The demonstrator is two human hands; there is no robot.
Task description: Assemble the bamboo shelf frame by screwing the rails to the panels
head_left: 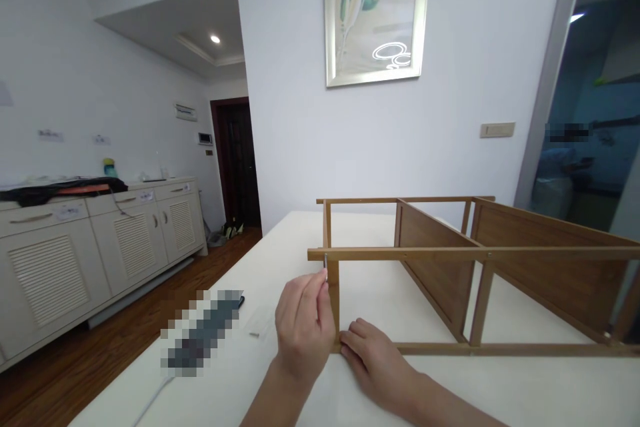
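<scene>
A brown wooden shelf frame (435, 254) lies on its side on the white table (270, 253), its panels standing upright. My left hand (305, 317) is closed in a pinch on a thin metal rod (326, 268), which looks like a hex key. The rod's upper end meets the left end of the frame's upper near rail. Lower down, my right hand (373, 360) curls its fingers over the frame's bottom left corner, where the upright meets the lower rail. Its fingertips are partly hidden. Left of my hands, a small metal piece (255, 334) lies with a clear plastic bag (264, 320).
A blurred-out dark device (205, 333) with a white cable (153, 400) lies near the table's left edge. White cabinets (120, 233) line the left wall beyond a wooden floor. Behind the table is a wall with a framed picture (376, 20); a doorway is at right.
</scene>
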